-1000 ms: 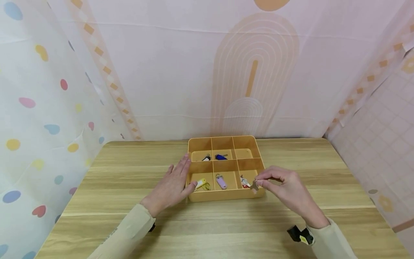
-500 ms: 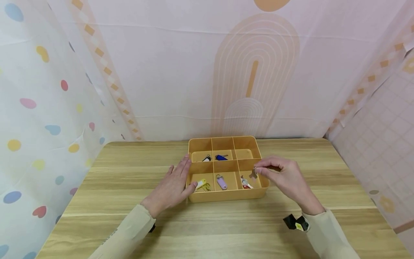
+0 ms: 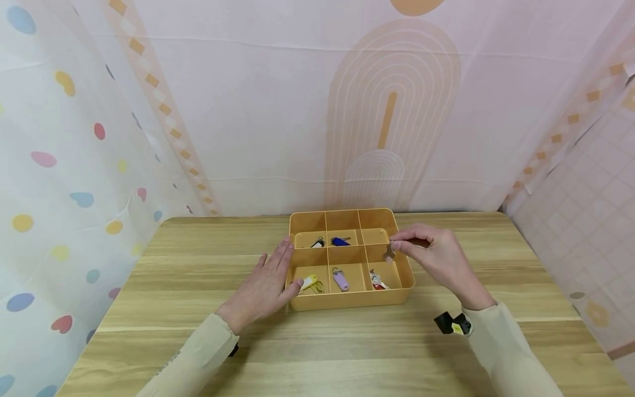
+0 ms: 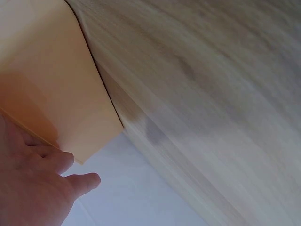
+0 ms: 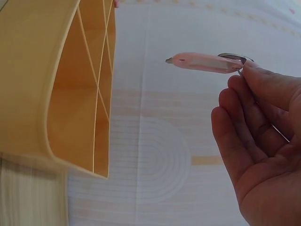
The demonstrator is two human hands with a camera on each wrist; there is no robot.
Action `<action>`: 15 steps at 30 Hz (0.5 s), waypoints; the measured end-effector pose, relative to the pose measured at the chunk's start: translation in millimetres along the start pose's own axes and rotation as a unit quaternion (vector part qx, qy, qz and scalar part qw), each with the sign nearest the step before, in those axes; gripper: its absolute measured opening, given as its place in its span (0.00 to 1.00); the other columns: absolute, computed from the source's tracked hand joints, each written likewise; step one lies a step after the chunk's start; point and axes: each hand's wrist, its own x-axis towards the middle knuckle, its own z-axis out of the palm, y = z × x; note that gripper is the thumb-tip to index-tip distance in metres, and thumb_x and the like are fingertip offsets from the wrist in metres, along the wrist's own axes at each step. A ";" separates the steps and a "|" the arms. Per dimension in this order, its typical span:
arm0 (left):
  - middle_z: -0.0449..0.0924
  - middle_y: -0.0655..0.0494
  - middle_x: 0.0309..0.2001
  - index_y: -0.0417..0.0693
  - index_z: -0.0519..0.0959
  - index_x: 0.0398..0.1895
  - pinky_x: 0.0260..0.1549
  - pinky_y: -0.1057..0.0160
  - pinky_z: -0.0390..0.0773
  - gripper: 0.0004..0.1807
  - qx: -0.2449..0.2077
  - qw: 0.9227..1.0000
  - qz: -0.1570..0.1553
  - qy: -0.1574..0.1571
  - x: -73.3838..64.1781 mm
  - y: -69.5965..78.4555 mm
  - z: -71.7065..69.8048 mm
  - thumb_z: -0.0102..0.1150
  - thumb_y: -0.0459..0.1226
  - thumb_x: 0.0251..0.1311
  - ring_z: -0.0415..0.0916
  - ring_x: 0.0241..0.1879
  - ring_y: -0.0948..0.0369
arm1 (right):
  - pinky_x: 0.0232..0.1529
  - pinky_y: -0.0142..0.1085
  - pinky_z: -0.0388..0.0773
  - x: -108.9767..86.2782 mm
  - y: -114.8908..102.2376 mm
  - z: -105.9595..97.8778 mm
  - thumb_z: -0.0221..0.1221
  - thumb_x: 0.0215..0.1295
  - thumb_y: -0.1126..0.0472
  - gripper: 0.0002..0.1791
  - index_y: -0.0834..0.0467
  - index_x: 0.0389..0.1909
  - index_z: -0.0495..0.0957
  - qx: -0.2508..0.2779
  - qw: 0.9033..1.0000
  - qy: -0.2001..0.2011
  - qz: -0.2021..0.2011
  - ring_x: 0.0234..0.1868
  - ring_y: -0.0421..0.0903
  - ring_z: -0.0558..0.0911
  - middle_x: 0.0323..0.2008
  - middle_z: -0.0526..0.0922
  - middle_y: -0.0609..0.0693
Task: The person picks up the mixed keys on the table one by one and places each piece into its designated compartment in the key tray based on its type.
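Note:
A yellow-orange divided box [image 3: 347, 301] stands on the table. My left hand [image 3: 263, 289], fingers straight, rests against its left side. My right hand [image 3: 439, 262] pinches the ring of a pink key tag [image 5: 202, 62] between thumb and fingertips, over the divider between the right-hand compartments; a metal key hangs with it. Inside the box, a red key tag with keys [image 3: 378, 283] lies front right, a lilac key tag [image 3: 340, 279] front middle, and a yellow key tag [image 3: 308, 280] front left. At the back are a blue key tag [image 3: 339, 241] and a dark-and-white one [image 3: 318, 242].
The wood-patterned table [image 3: 327, 353] extends on both sides of the box. A patterned cloth [image 3: 258, 110] hangs behind the table's far edge, with more cloth at left and right.
My right hand has moved away from me, carrying the pink key tag from above the front right compartment's near edge to the divider behind it. My left hand stays against the box.

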 end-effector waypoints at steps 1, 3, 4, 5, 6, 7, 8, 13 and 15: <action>0.40 0.40 0.83 0.31 0.47 0.81 0.74 0.36 0.54 0.46 0.000 1.000 0.000 0.001 -0.2 -0.2 -0.1 0.45 0.56 0.77 0.42 0.82 0.47 | 0.37 0.27 0.82 1.4 0.5 -0.3 0.70 0.66 0.62 0.04 0.56 0.39 0.91 -0.003 1.000 -0.001 0.003 0.37 0.45 0.87 0.39 0.90 0.47; 0.41 0.40 0.83 0.30 0.47 0.81 0.74 0.36 0.54 0.46 0.001 1.000 0.001 0.001 -0.3 -0.6 -0.3 0.45 0.56 0.77 0.43 0.81 0.47 | 0.38 0.27 0.82 4.3 1.9 -1.4 0.70 0.67 0.61 0.05 0.56 0.40 0.91 -0.006 1.000 -0.004 0.011 0.38 0.46 0.88 0.40 0.90 0.48; 0.41 0.40 0.83 0.30 0.47 0.81 0.74 0.36 0.54 0.46 0.002 1.000 0.001 0.001 -0.3 -0.7 -0.5 0.45 0.56 0.77 0.43 0.81 0.47 | 0.38 0.27 0.82 5.8 2.8 -2.0 0.69 0.67 0.61 0.05 0.57 0.41 0.91 -0.007 1.000 -0.005 0.015 0.38 0.47 0.88 0.40 0.90 0.48; 0.41 0.39 0.83 0.30 0.47 0.81 0.74 0.36 0.54 0.46 0.003 1.000 0.001 0.001 -0.3 -0.8 -0.7 0.45 0.56 0.77 0.43 0.81 0.47 | 0.39 0.27 0.82 7.4 3.6 -2.6 0.69 0.68 0.60 0.06 0.57 0.41 0.90 -0.006 1.000 -0.006 0.019 0.38 0.47 0.88 0.40 0.90 0.48; 0.41 0.39 0.83 0.30 0.47 0.81 0.74 0.36 0.54 0.46 0.003 1.000 0.001 0.001 -0.4 -0.9 -0.9 0.44 0.57 0.77 0.43 0.81 0.47 | 0.39 0.27 0.82 9.0 4.7 -3.2 0.69 0.68 0.60 0.06 0.57 0.42 0.90 -0.008 1.000 -0.007 0.023 0.39 0.47 0.88 0.41 0.90 0.48; 0.42 0.39 0.83 0.30 0.46 0.81 0.74 0.36 0.54 0.46 0.004 1.000 0.002 0.001 -0.4 -1.0 -1.2 0.44 0.57 0.78 0.43 0.81 0.47 | 0.40 0.27 0.82 10.6 5.9 -3.7 0.69 0.68 0.59 0.07 0.57 0.42 0.90 -0.008 1.000 -0.008 0.027 0.39 0.46 0.88 0.41 0.90 0.48; 0.42 0.39 0.83 0.30 0.46 0.81 0.74 0.36 0.54 0.46 0.005 1.000 0.002 0.000 -0.6 -1.0 -1.7 0.43 0.57 0.78 0.43 0.81 0.47 | 0.40 0.27 0.82 12.3 7.4 -4.1 0.69 0.69 0.58 0.07 0.57 0.42 0.90 -0.008 0.999 -0.009 0.030 0.39 0.46 0.88 0.41 0.90 0.48; 0.40 0.39 0.83 0.31 0.45 0.81 0.74 0.37 0.54 0.47 0.006 1.000 0.001 -0.007 -1.1 -0.6 -3.0 0.42 0.58 0.78 0.42 0.82 0.48 | 0.41 0.27 0.81 20.7 16.6 -5.1 0.69 0.69 0.57 0.09 0.58 0.43 0.90 -0.001 0.999 -0.012 0.046 0.41 0.45 0.87 0.40 0.91 0.49; 0.40 0.40 0.83 0.32 0.44 0.82 0.74 0.37 0.54 0.47 0.007 1.000 0.001 -0.009 -0.8 -0.5 -3.1 0.41 0.58 0.78 0.42 0.82 0.48 | 0.41 0.27 0.81 24.0 20.6 -5.1 0.68 0.69 0.56 0.10 0.59 0.43 0.90 -0.004 0.999 -0.011 0.049 0.41 0.45 0.87 0.40 0.91 0.49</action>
